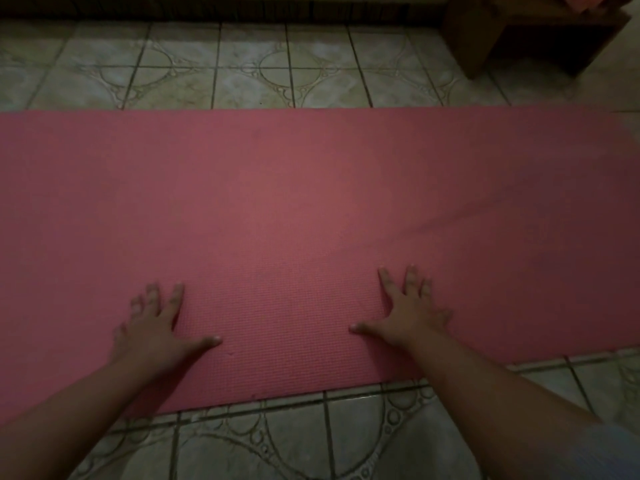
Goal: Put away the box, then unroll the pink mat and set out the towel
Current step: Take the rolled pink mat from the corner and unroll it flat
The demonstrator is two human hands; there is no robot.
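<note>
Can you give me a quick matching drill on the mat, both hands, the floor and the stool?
Things:
1. mat
2. hands: left hand, right hand
3. floor
4. stool

States:
A. patterned tiles
B. top right corner, wooden
C. pink, unrolled flat
D. fingers spread, pressing flat on the mat

Pairs: 1-C, 2-D, 3-A, 4-B

Patterned tiled floor (pixel 214 71) — pale squares with circle motifs; on it, at its far right corner, a dark wooden stool (pixel 533 36).
</note>
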